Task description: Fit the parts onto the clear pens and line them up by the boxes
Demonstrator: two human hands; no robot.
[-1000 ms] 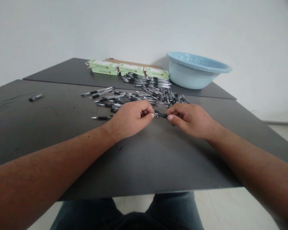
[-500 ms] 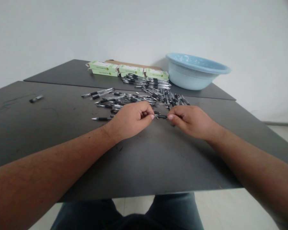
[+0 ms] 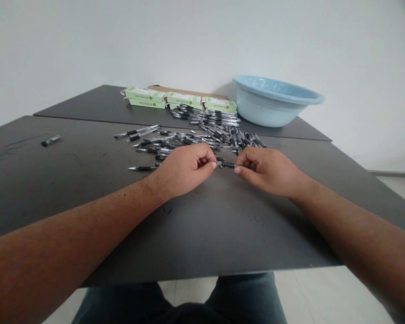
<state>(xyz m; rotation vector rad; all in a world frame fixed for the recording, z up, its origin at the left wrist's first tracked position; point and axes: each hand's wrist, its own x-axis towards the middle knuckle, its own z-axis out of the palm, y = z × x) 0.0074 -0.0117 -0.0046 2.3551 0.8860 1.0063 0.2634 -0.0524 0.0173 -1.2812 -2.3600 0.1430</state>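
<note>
Near the middle of the dark surface (image 3: 202, 234), both hands pinch one black pen (image 3: 227, 164), left hand (image 3: 184, 168) on its left end, right hand (image 3: 266, 170) on its right. Since a second ago the hands have crept slightly closer, so less pen shows between them; the part seems to be seating. Behind lie one loose heap of pens (image 3: 202, 135), too many to count, three green boxes (image 3: 182, 99), one blue basin (image 3: 276, 100), and one stray pen piece (image 3: 51, 140) far left.

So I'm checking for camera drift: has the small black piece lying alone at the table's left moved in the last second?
No. The small black piece keeps its place against the table seam beside it.
</note>
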